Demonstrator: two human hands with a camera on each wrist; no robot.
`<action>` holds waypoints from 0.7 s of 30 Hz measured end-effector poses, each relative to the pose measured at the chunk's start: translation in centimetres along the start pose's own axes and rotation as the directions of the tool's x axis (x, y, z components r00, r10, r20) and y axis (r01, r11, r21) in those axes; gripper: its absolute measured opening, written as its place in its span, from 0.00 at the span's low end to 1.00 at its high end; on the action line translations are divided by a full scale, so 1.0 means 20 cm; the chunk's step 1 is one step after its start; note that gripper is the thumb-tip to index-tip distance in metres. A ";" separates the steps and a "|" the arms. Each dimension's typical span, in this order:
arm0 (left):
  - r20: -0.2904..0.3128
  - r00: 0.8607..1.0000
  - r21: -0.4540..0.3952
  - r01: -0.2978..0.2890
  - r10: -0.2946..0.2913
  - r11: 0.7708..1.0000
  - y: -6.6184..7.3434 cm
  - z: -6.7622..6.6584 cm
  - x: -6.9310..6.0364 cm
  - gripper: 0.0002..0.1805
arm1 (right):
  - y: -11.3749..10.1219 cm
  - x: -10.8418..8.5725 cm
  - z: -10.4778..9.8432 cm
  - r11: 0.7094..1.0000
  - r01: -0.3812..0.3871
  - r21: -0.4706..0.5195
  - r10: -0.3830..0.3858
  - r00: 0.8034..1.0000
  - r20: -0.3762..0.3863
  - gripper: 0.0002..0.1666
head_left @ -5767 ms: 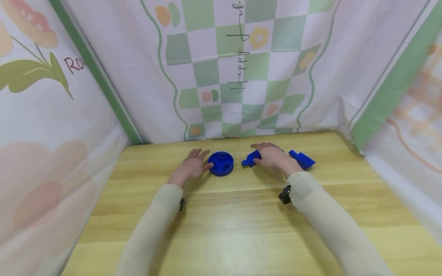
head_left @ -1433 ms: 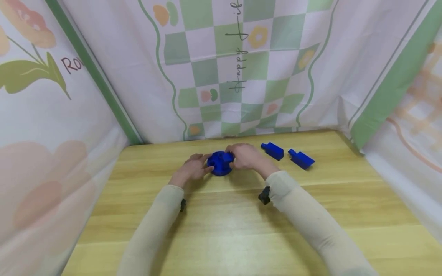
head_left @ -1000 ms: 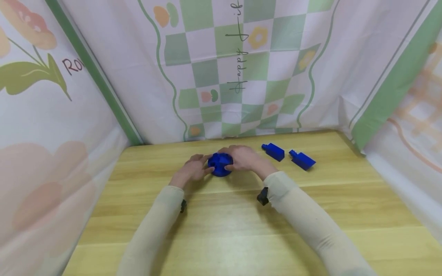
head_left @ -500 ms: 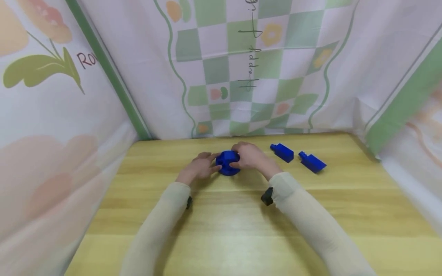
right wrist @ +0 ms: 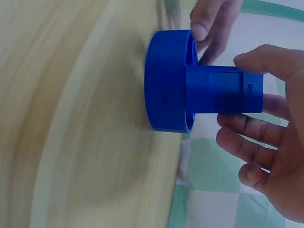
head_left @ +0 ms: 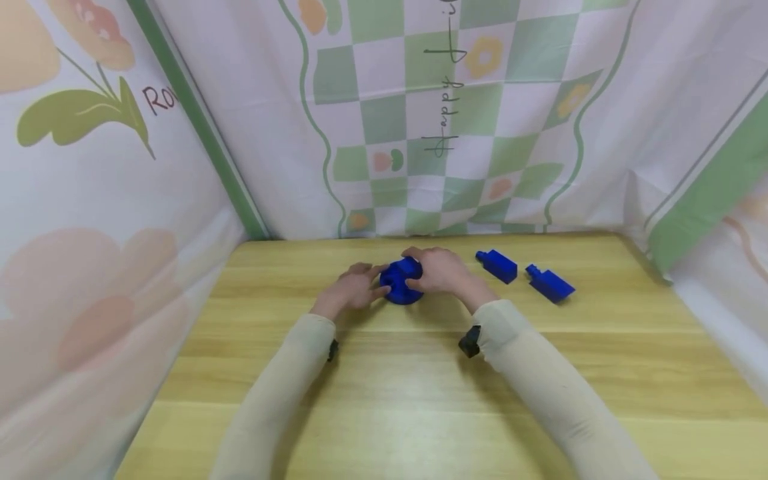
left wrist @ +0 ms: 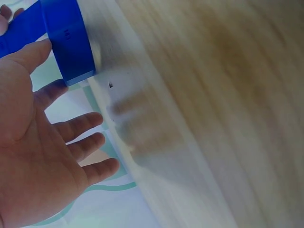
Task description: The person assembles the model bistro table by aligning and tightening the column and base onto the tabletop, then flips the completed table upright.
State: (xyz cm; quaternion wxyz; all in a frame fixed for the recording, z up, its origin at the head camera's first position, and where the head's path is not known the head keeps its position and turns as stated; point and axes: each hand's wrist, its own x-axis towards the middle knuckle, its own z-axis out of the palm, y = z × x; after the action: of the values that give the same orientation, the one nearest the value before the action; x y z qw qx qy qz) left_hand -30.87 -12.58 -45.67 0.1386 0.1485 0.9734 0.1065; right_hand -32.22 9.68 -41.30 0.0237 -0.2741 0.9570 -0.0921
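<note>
A round blue base (head_left: 401,297) lies on the table between both hands. From it rises a blue block (right wrist: 223,90), its lower end inside the base's rim in the right wrist view. My right hand (head_left: 443,270) holds the block's upper part between thumb and fingers. My left hand (head_left: 351,289) rests thumb and index finger against the side of the base (left wrist: 71,42), with the other fingers spread and fairly straight. How deep the block sits in the base is hidden.
Two more blue blocks with narrow stepped ends, one nearer (head_left: 499,266) and one farther right (head_left: 551,285), lie right of my right hand on the wooden table (head_left: 396,400). Patterned cloth (head_left: 276,133) hangs behind and at both sides.
Since the oldest frame, my right hand has moved left from beside the loose blocks, bringing one block onto the base. Lately the head view has shifted, and the hands have stayed at the base.
</note>
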 end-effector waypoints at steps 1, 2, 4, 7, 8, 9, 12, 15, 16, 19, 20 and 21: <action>0.003 1.000 0.000 0.001 -0.001 1.000 0.00 0.00 0.00 0.37 | 0.00 0.00 0.00 1.000 -0.005 -0.004 0.005 1.000 -0.005 0.37; 0.007 1.000 -0.002 0.004 -0.004 1.000 0.00 0.00 0.00 0.37 | 0.00 0.00 -0.01 1.000 -0.015 -0.004 0.015 1.000 -0.010 0.36; 0.015 1.000 0.005 0.005 -0.005 1.000 0.00 0.00 0.00 0.37 | 0.01 0.00 -0.01 0.999 -0.045 -0.007 0.045 0.999 -0.024 0.33; 0.021 1.000 0.016 0.000 0.000 1.000 0.00 0.00 0.01 0.37 | 0.01 0.00 -0.01 0.998 -0.069 -0.004 0.069 0.997 -0.038 0.32; 0.023 1.000 0.018 -0.002 0.001 1.000 0.00 0.00 0.01 0.37 | 0.02 0.00 -0.01 0.998 -0.062 0.005 0.062 0.997 -0.040 0.32; 0.024 1.000 0.020 -0.003 0.003 1.000 0.00 0.00 0.01 0.37 | 0.02 -0.01 -0.01 0.999 -0.051 0.012 0.052 0.998 -0.036 0.32; 0.022 1.000 0.019 -0.003 0.002 1.000 0.01 0.00 0.00 0.37 | 0.03 -0.02 -0.01 1.000 0.002 0.023 -0.002 0.999 -0.037 0.36; 0.026 1.000 0.022 0.001 -0.002 1.000 0.01 -0.01 0.00 0.37 | 0.04 -0.03 -0.02 1.000 0.012 0.022 -0.011 0.999 -0.047 0.34; 0.027 1.000 0.023 0.003 -0.003 1.000 0.02 -0.01 -0.01 0.36 | 0.04 -0.03 -0.02 1.000 0.006 0.020 -0.005 0.998 -0.055 0.32; 0.037 0.999 0.020 0.009 -0.010 1.000 0.01 -0.01 -0.01 0.36 | 0.04 -0.04 -0.03 1.000 -0.010 0.017 0.011 0.998 -0.068 0.31; 0.040 0.999 0.017 0.011 -0.011 1.000 0.01 -0.01 -0.01 0.36 | 0.04 -0.05 -0.03 1.000 -0.009 0.015 0.010 0.998 -0.064 0.31; 0.040 0.999 0.013 0.011 -0.011 1.000 0.02 -0.01 -0.02 0.36 | 0.03 -0.05 -0.03 1.000 -0.005 0.013 0.005 0.998 -0.057 0.31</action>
State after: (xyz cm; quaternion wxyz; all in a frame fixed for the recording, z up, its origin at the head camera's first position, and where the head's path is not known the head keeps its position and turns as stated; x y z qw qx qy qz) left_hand -30.58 -12.44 -45.30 0.1579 0.1462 0.9718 0.0964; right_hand -31.81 10.88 -40.76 -0.0016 -0.2688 0.9573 -0.1062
